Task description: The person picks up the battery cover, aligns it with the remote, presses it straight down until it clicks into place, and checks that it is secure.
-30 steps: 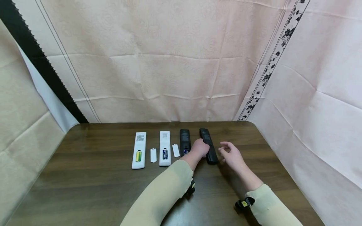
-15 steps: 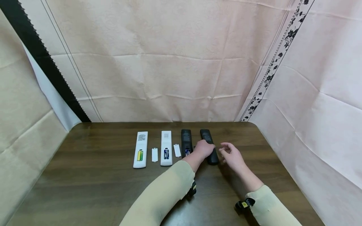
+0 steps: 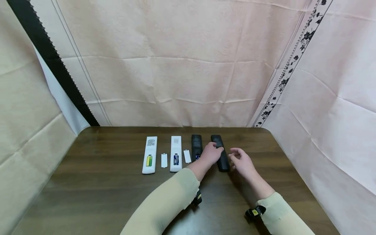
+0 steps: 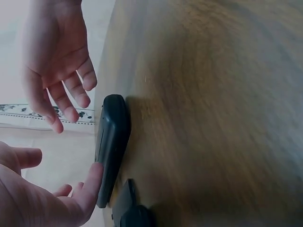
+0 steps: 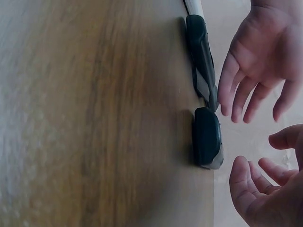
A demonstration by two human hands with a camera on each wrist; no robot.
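In the head view, my left hand (image 3: pixel 209 155) overlaps the left side of the rightmost black remote control (image 3: pixel 224 161), which lies face down. Its thumb and fingers are loosely spread. In the left wrist view that hand's index finger (image 4: pixel 93 182) comes right at the side of the remote, gripping nothing. My right hand (image 3: pixel 243 162) hovers just right of the same remote, fingers relaxed and apart. The second black remote (image 3: pixel 196 143) lies left of my left hand, blue batteries (image 3: pixel 198 157) showing in its bay. A flat dark cover (image 5: pixel 201 87) sits between the two black remotes.
Two white remotes (image 3: pixel 150 147) lie farther left, backs up; one bay holds yellow-green batteries (image 3: pixel 149 161), the other blue. White battery covers (image 3: pixel 164 160) lie beside them. The wooden table (image 3: pixel 97 182) ends at hanging cloth (image 3: pixel 182 81) behind and at the sides.
The left hand's fingers have loosened and spread over the rightmost black remote. The right hand stays nearly still. The whole head view has shifted slightly.
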